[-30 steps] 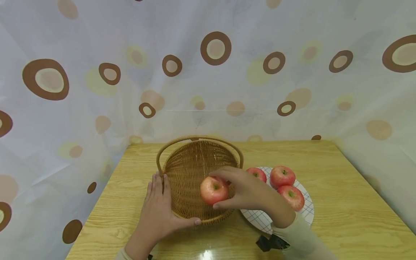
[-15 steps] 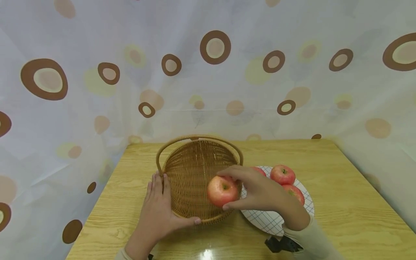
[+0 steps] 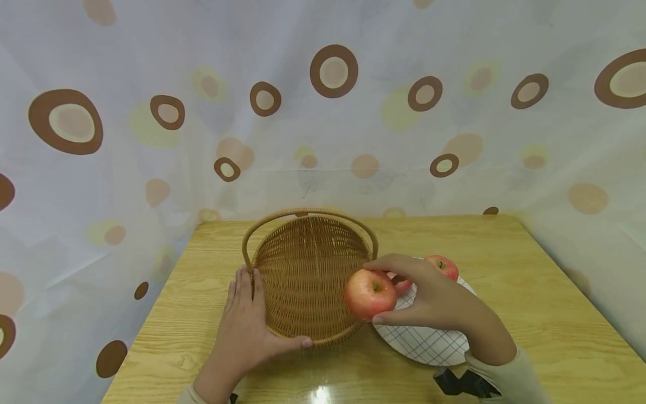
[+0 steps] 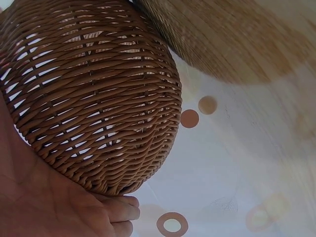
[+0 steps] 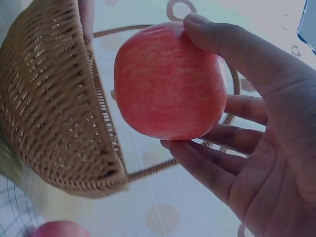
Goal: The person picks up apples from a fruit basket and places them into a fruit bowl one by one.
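In the head view my right hand (image 3: 429, 294) holds a red-yellow apple (image 3: 370, 293) between thumb and fingers, above the right edge of the wicker basket (image 3: 310, 286) and the plate's left side. The right wrist view shows this apple (image 5: 170, 81) raised beside the basket wall (image 5: 49, 94). My left hand (image 3: 247, 322) rests against the basket's left and front rim, its fingers straight and its thumb spread along the front. The left wrist view has that hand (image 4: 49, 202) against the woven side (image 4: 98, 98). No apple shows inside the basket.
A white checked plate (image 3: 426, 345) lies on the wooden table (image 3: 545, 325), right of the basket. On it are a red apple (image 3: 444, 266) and another apple (image 3: 402, 285), mostly hidden by my right hand. The basket's handle (image 3: 308, 211) arches behind. A patterned sheet (image 3: 378, 134) encloses the table.
My right hand has moved right with the apple, from over the basket's inside toward the plate, and covers more of the plate's apples. The left hand and basket stay put.
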Available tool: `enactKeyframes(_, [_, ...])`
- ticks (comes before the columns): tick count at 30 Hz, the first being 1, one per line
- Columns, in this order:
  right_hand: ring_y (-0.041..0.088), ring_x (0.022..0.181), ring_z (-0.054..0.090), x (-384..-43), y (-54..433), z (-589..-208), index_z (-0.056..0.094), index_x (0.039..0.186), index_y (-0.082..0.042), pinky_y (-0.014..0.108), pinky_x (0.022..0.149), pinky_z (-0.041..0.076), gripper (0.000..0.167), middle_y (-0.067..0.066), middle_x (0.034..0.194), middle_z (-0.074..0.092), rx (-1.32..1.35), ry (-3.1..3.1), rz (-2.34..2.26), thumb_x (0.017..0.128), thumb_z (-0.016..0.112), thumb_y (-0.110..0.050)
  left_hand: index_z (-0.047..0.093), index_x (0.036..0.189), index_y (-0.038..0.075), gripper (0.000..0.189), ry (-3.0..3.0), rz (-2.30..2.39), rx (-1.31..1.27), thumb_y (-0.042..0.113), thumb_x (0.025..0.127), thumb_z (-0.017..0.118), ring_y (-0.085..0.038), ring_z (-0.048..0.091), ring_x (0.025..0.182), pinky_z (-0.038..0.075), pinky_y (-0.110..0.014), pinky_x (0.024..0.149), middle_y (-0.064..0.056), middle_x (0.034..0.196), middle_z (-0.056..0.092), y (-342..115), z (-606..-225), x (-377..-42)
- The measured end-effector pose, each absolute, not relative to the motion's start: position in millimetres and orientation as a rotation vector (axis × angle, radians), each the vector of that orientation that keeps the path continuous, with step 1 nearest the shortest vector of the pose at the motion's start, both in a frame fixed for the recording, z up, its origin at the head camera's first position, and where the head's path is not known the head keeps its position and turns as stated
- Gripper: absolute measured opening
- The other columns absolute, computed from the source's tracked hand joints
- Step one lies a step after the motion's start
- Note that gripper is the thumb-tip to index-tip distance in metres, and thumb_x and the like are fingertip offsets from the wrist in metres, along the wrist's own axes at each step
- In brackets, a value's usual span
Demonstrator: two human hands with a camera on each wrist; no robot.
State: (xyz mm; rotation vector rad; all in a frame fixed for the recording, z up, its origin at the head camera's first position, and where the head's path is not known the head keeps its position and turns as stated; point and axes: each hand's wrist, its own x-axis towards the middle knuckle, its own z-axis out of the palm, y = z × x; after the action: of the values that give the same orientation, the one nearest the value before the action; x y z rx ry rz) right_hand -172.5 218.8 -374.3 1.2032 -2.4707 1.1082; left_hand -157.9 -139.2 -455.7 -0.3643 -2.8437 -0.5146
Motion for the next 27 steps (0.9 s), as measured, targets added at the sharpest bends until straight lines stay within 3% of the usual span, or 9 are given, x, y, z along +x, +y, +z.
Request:
enactKeyframes(9, [0.009,0.11,0.069,-170.1,238.2,-383.4,0.065,0.14,-0.019,0.027,0.091,0.06,0.072,-0.007,0.134,0.071,1.221,-2.436,1.14,0.077,0.098,-0.026,0.013,0.166,-0.009,0.165,-2.861,-0.517,-0.357,0.105,0.058,0.063,-0.047,0.001,0.164,0.015,-0.064,0.132,-0.034,0.173,0.0,-140.4,-456.2,-159.6])
enactKeyframes(16, [0.009,0.108,0.059,-166.1,248.6,-391.6,0.066,0.138,-0.024,0.027,0.09,0.06,0.07,-0.012,0.129,0.072,1.14,-2.475,1.135,0.076,0.099,-0.028,0.013,0.166,-0.008,0.164,-2.871,-0.504,-0.348,0.104,0.058,0.063,-0.046,0.0,0.165,0.015,-0.063,0.132,-0.033,0.173,0.0,-140.1,-455.8,-159.6])
enactKeyframes(23, [0.007,0.114,0.063,-165.9,258.2,-399.9,0.065,0.141,-0.021,0.027,0.092,0.06,0.07,-0.011,0.132,0.07,1.127,-2.521,1.132,0.079,0.097,-0.028,0.013,0.166,-0.008,0.165,-2.87,-0.498,-0.346,0.105,0.058,0.062,-0.046,0.0,0.165,0.015,-0.063,0.132,-0.033,0.173,0.0,-140.5,-455.9,-160.0])
enactKeyframes(27, [0.006,0.109,0.065,-165.2,262.5,-403.5,0.066,0.14,-0.022,0.027,0.089,0.06,0.069,-0.015,0.126,0.069,1.101,-2.544,1.11,0.079,0.097,-0.03,0.014,0.166,-0.008,0.164,-2.865,-0.495,-0.348,0.104,0.058,0.064,-0.047,0.001,0.164,0.016,-0.064,0.132,-0.034,0.173,0.001,-140.3,-456.0,-160.0])
